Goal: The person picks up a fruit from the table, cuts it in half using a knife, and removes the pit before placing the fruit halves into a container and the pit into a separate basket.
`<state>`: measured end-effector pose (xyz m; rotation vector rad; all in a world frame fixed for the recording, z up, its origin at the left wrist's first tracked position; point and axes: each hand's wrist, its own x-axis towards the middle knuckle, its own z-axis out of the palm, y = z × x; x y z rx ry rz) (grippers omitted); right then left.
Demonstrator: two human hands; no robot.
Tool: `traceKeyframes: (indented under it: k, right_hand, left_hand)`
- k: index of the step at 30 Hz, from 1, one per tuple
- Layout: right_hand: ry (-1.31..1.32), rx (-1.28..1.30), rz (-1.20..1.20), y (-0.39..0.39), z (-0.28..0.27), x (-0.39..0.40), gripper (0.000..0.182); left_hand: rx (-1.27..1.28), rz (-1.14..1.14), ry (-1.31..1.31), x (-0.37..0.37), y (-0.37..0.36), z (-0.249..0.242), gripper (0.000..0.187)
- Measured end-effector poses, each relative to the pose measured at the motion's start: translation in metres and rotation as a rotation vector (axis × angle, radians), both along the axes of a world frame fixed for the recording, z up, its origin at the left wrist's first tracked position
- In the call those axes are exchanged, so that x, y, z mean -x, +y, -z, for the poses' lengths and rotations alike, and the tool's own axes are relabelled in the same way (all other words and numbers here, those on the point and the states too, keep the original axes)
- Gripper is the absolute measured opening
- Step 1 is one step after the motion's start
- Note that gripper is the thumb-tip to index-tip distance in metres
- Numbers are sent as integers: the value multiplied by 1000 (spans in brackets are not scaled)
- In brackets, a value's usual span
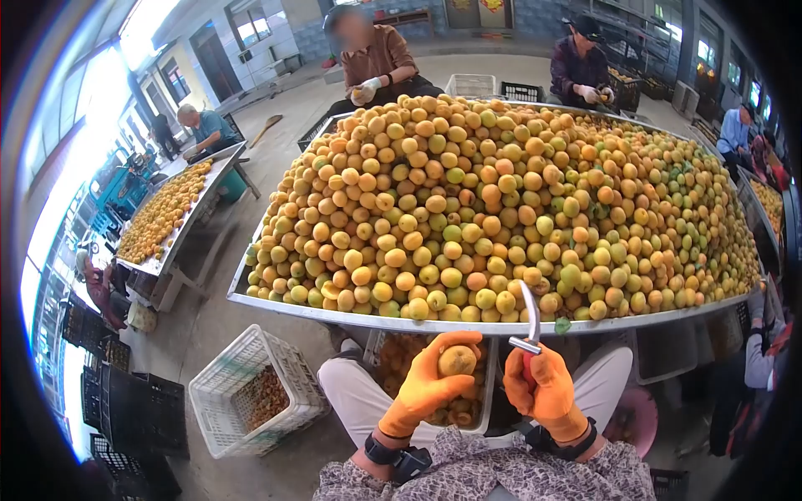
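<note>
An orange glove covers my left hand [420, 388], whose fingers are wrapped round a yellow-orange apricot [457, 361]. My right hand [549, 392], gloved the same way, grips the red handle of a curved-blade knife [532, 313], its blade pointing up. The two hands are apart, and the blade does not touch the held apricot. Just beyond them, a large heap of apricots [468, 209] is piled on a metal-edged table [359, 317]. Below my hands, between my knees, a crate [373, 344] contains cut apricots [401, 351], partly hidden by my left hand.
On the floor at left stands a white crate [219, 417] with brown pits [266, 397] inside. A pink basin [642, 417] sits by my right leg. Across the table are two people [380, 58] with gloved hands. Black crates [138, 409] are stacked far left.
</note>
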<state>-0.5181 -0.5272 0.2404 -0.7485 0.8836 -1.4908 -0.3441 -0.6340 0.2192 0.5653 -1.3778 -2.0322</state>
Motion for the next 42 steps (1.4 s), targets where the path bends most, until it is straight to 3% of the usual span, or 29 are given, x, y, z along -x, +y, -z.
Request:
traceKeyframes:
  k: [1,3,5,7,9,12,14,18,22,29,42]
  right_hand:
    - [-4,-6,8,1,-4,2,53]
    - [71,-58,-136,2,-8,5,54]
    - [-1,-96,-117,6,1,1,56]
    - [-186,88,-55,5,8,0,57]
    - [-128,89,3,4,1,3,59]
    - [101,-87,-177,6,-12,7,55]
    - [112,-151,-230,10,-15,2,53]
    - [136,-203,-271,16,-6,3,50]
    - [103,-215,-295,21,-13,5,48]
    - [288,-137,-241,29,11,3,45]
    - [561,-32,-118,16,59,-10,48]
  left_hand:
    - [179,-10,-97,2,2,1,57]
    - [131,-7,-88,4,8,0,56]
    - [218,-55,-159,5,10,1,50]
    - [209,-52,-185,7,12,-1,49]
    - [192,-42,-207,10,16,-2,49]
    - [333,-41,-312,14,20,-5,51]
    - [454,-101,-343,16,22,-9,49]
    - [464,-78,-370,15,25,-16,46]
    - [547,-59,-364,19,27,-16,46]
    - [656,-85,-374,22,31,-4,40]
    - [473,-186,-538,22,41,13,35]
